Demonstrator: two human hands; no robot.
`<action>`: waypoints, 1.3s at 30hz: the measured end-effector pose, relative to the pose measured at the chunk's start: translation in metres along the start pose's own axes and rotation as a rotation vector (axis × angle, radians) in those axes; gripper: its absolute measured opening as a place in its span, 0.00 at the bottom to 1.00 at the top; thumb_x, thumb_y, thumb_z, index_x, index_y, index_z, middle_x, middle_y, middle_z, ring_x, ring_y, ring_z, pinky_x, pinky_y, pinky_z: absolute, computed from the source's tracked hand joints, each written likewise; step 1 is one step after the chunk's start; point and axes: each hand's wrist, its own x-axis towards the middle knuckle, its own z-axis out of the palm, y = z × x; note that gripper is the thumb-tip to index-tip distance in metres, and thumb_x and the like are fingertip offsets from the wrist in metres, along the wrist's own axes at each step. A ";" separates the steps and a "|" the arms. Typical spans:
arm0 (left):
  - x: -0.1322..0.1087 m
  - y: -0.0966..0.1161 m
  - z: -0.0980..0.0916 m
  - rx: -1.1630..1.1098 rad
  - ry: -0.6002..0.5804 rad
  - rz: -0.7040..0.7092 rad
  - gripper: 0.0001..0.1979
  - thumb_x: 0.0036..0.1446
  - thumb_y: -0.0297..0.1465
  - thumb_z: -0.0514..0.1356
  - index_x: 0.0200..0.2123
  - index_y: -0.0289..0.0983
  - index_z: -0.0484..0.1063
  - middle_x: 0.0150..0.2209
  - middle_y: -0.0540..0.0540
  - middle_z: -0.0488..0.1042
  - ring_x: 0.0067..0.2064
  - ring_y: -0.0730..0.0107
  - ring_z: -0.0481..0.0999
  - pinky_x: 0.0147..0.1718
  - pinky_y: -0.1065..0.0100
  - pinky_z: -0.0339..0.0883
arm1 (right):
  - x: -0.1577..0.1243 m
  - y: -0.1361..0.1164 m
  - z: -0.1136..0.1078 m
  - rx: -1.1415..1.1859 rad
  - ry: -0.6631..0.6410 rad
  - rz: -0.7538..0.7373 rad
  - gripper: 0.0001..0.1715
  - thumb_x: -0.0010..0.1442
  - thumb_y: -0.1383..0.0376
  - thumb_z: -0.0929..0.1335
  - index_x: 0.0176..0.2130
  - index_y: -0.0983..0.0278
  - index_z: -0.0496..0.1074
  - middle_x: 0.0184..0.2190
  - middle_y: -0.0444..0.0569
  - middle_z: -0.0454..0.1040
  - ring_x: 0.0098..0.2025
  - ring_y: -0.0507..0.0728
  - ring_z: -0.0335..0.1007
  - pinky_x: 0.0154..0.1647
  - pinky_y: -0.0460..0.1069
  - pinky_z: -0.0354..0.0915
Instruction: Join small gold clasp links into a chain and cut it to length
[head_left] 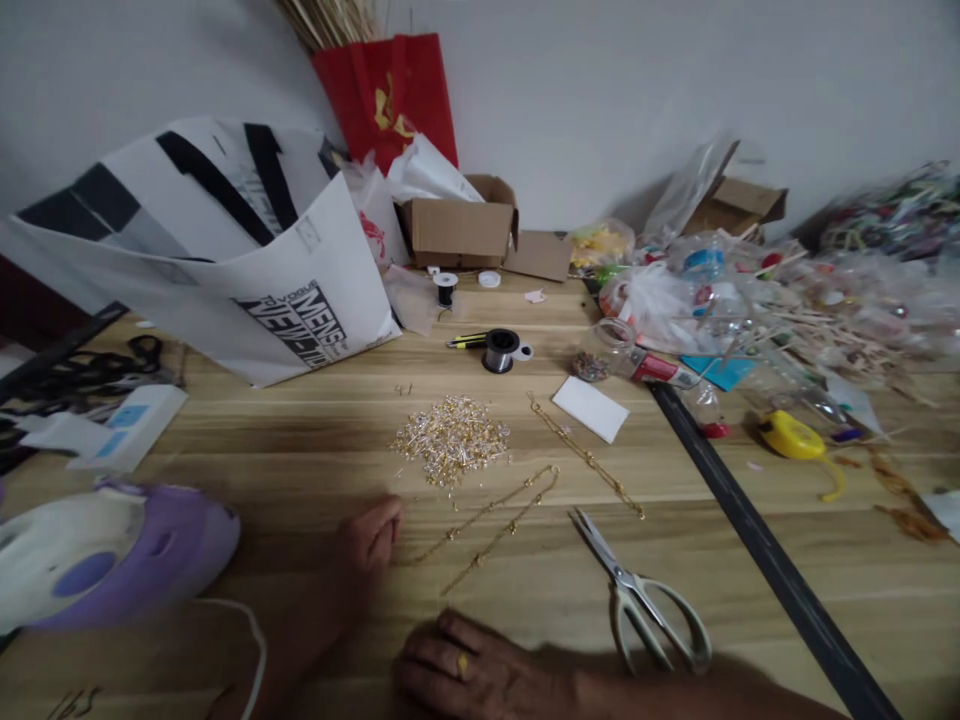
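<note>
My left hand (373, 537) rests low on the wooden table with its fingers curled closed; what they hold, if anything, is hidden. A thin gold chain with small beads (491, 540) lies folded in a narrow V. One of its ends reaches close to my left hand. The other end stops just above my right hand (476, 662), which wears a gold ring. The right fingers are bent down and blurred, their tips hidden. A second gold chain (585, 455) lies farther right. Beyond the hands is a pile of small gold and clear beads (451, 438). Scissors (626, 585) lie right of my right hand.
A wire spool (501, 352), a white card (591, 408) and a jar of beads (604, 350) sit behind. Left are a purple-white device (150, 550) and a large white bag (315, 290). A yellow tape measure (791, 435) and plastic clutter lie right.
</note>
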 end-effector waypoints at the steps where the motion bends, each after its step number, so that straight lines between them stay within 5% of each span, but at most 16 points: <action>1: 0.001 0.001 0.000 -0.033 0.005 -0.029 0.13 0.54 0.25 0.43 0.17 0.38 0.51 0.17 0.54 0.53 0.21 0.74 0.56 0.22 0.71 0.51 | 0.001 0.001 -0.001 -0.001 -0.013 -0.003 0.20 0.67 0.63 0.57 0.53 0.70 0.64 0.53 0.52 0.68 0.56 0.54 0.59 0.55 0.49 0.58; 13: 0.001 0.000 -0.006 -0.127 -0.008 -0.023 0.13 0.54 0.27 0.43 0.17 0.38 0.52 0.17 0.53 0.54 0.21 0.74 0.55 0.22 0.71 0.51 | -0.003 0.006 -0.018 -0.022 -0.069 -0.087 0.16 0.66 0.65 0.57 0.48 0.65 0.69 0.51 0.47 0.69 0.56 0.56 0.59 0.59 0.51 0.55; 20: 0.001 0.011 -0.014 -0.152 -0.028 -0.076 0.13 0.54 0.29 0.44 0.18 0.38 0.54 0.17 0.53 0.54 0.22 0.73 0.56 0.23 0.70 0.52 | -0.006 -0.004 -0.018 0.034 -0.097 -0.120 0.12 0.63 0.65 0.60 0.42 0.66 0.70 0.48 0.53 0.70 0.48 0.56 0.65 0.49 0.52 0.62; 30: -0.004 0.014 -0.002 0.046 -0.158 -0.045 0.13 0.56 0.34 0.49 0.20 0.37 0.58 0.19 0.54 0.57 0.23 0.75 0.59 0.24 0.73 0.54 | -0.013 -0.005 -0.019 0.017 -0.072 -0.130 0.14 0.64 0.64 0.60 0.44 0.69 0.69 0.49 0.57 0.68 0.51 0.57 0.63 0.51 0.54 0.60; 39: -0.005 0.014 0.006 0.195 -0.158 0.080 0.15 0.59 0.32 0.51 0.20 0.36 0.62 0.21 0.51 0.65 0.25 0.74 0.63 0.27 0.71 0.57 | -0.033 -0.004 -0.047 0.020 -0.033 0.122 0.12 0.63 0.66 0.61 0.44 0.68 0.68 0.42 0.55 0.71 0.45 0.56 0.65 0.48 0.54 0.62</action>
